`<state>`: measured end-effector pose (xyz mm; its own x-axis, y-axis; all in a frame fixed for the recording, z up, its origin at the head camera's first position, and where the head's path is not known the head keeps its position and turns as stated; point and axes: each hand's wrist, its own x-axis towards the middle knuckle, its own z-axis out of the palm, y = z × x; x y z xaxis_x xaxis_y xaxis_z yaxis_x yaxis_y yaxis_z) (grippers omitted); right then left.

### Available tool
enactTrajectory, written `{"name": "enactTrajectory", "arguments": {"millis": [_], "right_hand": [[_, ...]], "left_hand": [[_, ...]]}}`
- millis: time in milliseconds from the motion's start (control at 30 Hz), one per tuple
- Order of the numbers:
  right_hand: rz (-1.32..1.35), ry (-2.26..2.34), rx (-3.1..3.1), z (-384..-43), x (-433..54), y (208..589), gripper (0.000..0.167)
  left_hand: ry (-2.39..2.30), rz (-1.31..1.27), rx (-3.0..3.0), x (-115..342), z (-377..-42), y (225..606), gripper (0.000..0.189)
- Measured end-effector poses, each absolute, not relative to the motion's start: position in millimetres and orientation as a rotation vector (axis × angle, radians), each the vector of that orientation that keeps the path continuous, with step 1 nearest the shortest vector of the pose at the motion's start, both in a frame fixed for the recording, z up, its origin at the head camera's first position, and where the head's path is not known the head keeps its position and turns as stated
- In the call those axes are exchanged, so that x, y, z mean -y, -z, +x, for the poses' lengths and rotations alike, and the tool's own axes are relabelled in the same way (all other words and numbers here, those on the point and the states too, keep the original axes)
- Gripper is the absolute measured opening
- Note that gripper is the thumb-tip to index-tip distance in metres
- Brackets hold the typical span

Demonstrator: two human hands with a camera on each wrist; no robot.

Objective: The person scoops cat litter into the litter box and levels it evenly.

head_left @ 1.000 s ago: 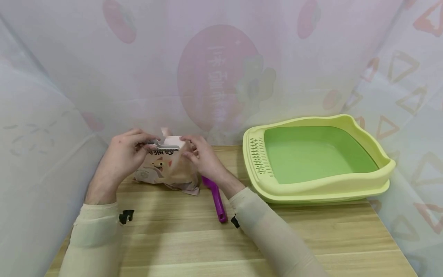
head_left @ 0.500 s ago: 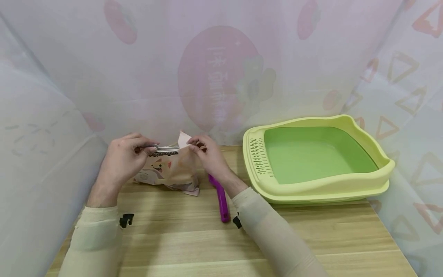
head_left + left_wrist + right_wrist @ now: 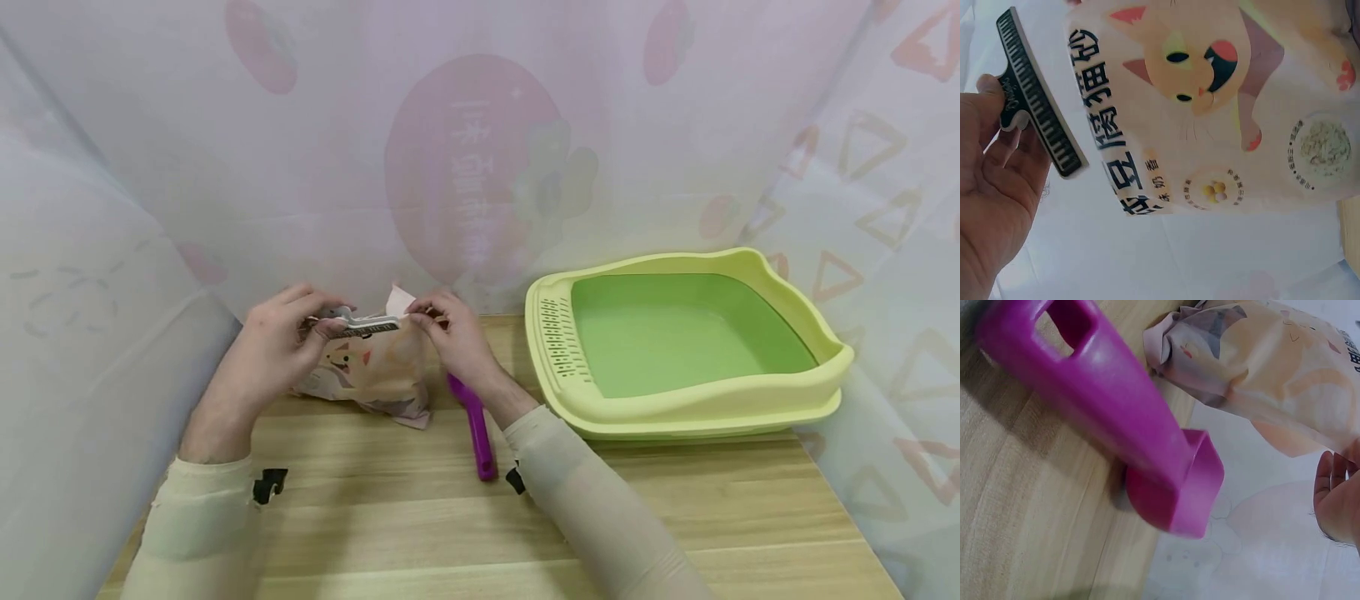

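Observation:
My left hand (image 3: pixel 277 342) grips a sealing clip (image 3: pixel 367 325) with a dark ridged face and a pale edge, held beside the top of a bag of cat litter. In the left wrist view the clip (image 3: pixel 1038 94) stands apart from the bag's printed front (image 3: pixel 1197 112). The pale bag (image 3: pixel 382 375), with a cartoon cat on it, sits upright at the left. Its top right corner is pinched by my right hand (image 3: pixel 457 342), a white flap sticking up there. Just below that hand, a purple scoop (image 3: pixel 482 437) lies on the table; its cupped end shows in the right wrist view.
A green litter tray (image 3: pixel 720 396) with a yellow-green rim and a slotted left ledge stands at the right of the wooden table (image 3: pixel 420 533). Pale printed curtains (image 3: pixel 322 167) enclose the back and sides.
My right hand moved right to the bag's corner, raising the white flap there. The clip in my left hand has tilted and shifted slightly right. The scoop's handle end shifted slightly.

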<state>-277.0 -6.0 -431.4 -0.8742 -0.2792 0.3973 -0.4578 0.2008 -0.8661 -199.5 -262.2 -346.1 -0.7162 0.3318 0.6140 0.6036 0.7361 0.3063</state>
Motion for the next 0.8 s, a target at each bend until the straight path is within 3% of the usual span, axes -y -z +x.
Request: {"name": "enactTrajectory", "arguments": {"millis": [300, 800], "right_hand": [[0.717, -1.741, 2.321, -277.8, 6.1, 434.5, 0.015], [0.722, -1.742, 2.329, -276.1, 5.9, 435.8, 0.015]], "left_hand": [[0.734, -0.988, 2.511, 250.4, -187.9, 355.2, 0.026], [0.696, -1.221, 2.88, 220.9, -179.5, 406.4, 0.009]]}}
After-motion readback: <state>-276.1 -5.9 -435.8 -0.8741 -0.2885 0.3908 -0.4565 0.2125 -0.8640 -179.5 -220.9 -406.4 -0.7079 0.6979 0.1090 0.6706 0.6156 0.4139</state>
